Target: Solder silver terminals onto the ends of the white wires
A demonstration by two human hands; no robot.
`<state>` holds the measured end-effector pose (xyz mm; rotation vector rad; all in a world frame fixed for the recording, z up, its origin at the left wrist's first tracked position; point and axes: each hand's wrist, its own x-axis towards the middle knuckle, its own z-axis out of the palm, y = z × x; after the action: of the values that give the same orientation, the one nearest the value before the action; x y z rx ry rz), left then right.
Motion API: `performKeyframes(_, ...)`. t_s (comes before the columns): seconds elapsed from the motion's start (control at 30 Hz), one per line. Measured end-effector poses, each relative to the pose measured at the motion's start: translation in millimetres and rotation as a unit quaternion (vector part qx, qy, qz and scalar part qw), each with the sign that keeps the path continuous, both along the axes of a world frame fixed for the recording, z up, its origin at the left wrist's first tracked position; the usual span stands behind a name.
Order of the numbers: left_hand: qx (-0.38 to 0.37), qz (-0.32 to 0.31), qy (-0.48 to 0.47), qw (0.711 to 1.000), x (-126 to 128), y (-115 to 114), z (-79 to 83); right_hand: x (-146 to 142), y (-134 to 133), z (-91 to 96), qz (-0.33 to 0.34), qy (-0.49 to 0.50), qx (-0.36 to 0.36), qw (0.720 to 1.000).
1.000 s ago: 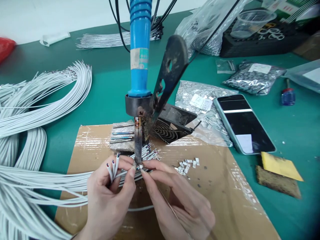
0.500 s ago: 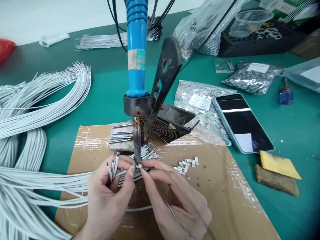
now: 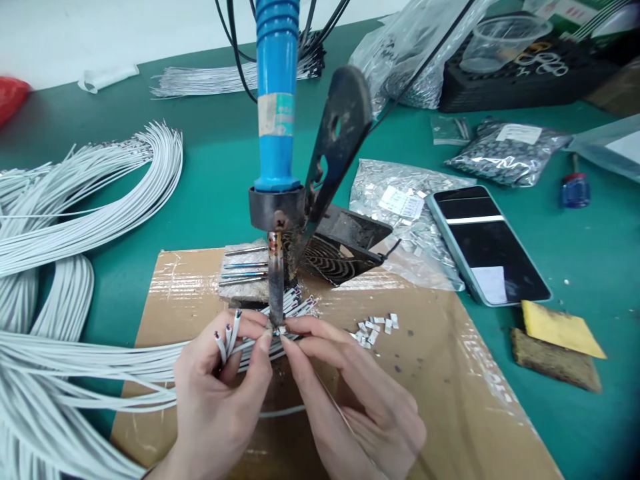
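A blue-handled soldering iron (image 3: 277,147) stands upright in a black metal bracket (image 3: 336,127), its tip pointing down between my hands. My left hand (image 3: 217,393) is closed on white cables (image 3: 233,333), with several stripped ends sticking up between its fingers. Thumb and forefinger pinch close under the iron's tip. My right hand (image 3: 357,393) is closed in a pinch from the other side, with a thin solder wire (image 3: 336,405) running along its palm. A small silvery piece (image 3: 281,330) shows between the fingertips; which hand grips it I cannot tell.
Cardboard (image 3: 430,400) covers the front of the green table. Loose metal tabs (image 3: 370,332) lie right of my hands, near a phone (image 3: 493,243) and a yellow sponge (image 3: 563,330). A small fan (image 3: 335,257) sits behind the iron; cable bundles (image 3: 90,230) fill the left.
The view has shifted very slightly, so the iron and the things on the right appear a little further right. Both hands keep nearly the same pinch beneath the tip.
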<state>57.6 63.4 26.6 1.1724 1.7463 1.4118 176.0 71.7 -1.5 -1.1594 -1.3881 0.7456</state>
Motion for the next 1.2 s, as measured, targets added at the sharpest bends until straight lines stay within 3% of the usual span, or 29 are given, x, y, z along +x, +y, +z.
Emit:
performKeyframes(0.2, -0.033, 0.026, -0.003, 0.999, 7.4, -1.7, 1.8, -2.9, -0.7, 2.5, -0.015, 0.028, 0.001, 0.999)
performKeyframes(0.43, -0.051, -0.014, 0.008, 0.999, 0.6, -1.5, -1.4, 0.3, -1.8, -1.7, -0.007, 0.026, -0.004, 1.0)
performKeyframes(0.63, -0.056, 0.004, -0.017, 0.998, 1.0, -3.7, -3.2, 3.0, -2.3, -1.8, 0.013, 0.034, -0.013, 0.999)
performKeyframes(0.83, -0.03, -0.05, 0.042, 0.997, -13.9, -7.8, -5.3, 12.4, -2.8, 0.1, -0.06, -0.007, -0.128, 0.99)
performKeyframes(0.97, -0.075, -0.037, 0.019, 0.996, -12.7, -17.6, -6.0, 14.8, -2.8, 0.2, 0.033, -0.057, -0.117, 0.991)
performKeyframes(1.2, -0.161, -0.017, -0.046, 0.986, -2.4, -33.9, 2.7, 11.2, -4.2, 1.6, 0.103, 0.042, -0.197, 0.974)
